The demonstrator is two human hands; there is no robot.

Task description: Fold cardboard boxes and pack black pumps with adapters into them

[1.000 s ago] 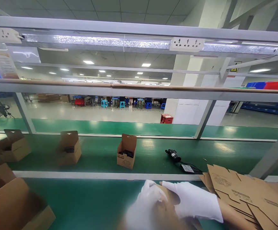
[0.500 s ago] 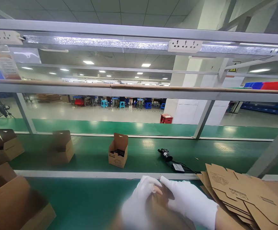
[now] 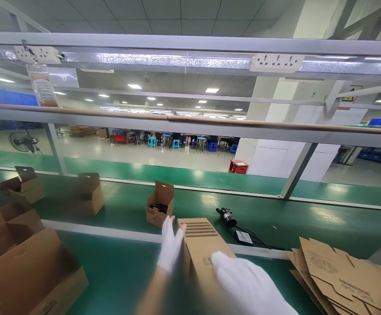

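Both my hands wear white gloves and hold a small brown cardboard box (image 3: 200,245) raised over the near green surface. My left hand (image 3: 170,245) presses flat against the box's left side, fingers stretched upward. My right hand (image 3: 242,284) lies over its right face near the bottom. The box's printed top points away from me. Just beyond it, on the green conveyor belt (image 3: 190,210), stands an open small box (image 3: 159,209) with a black item inside. A black power adapter with its cable (image 3: 239,229) lies on the belt to the right.
A stack of flat unfolded cartons (image 3: 344,275) lies at the right. Large open brown boxes (image 3: 22,262) sit at the near left. Two more open small boxes (image 3: 87,199) stand further left on the belt. A metal frame with rails and sockets (image 3: 277,62) crosses overhead.
The box has come up from low between my hands and now stands erected and raised. My left hand moved to its left side. The boxes and adapter on the belt shifted left.
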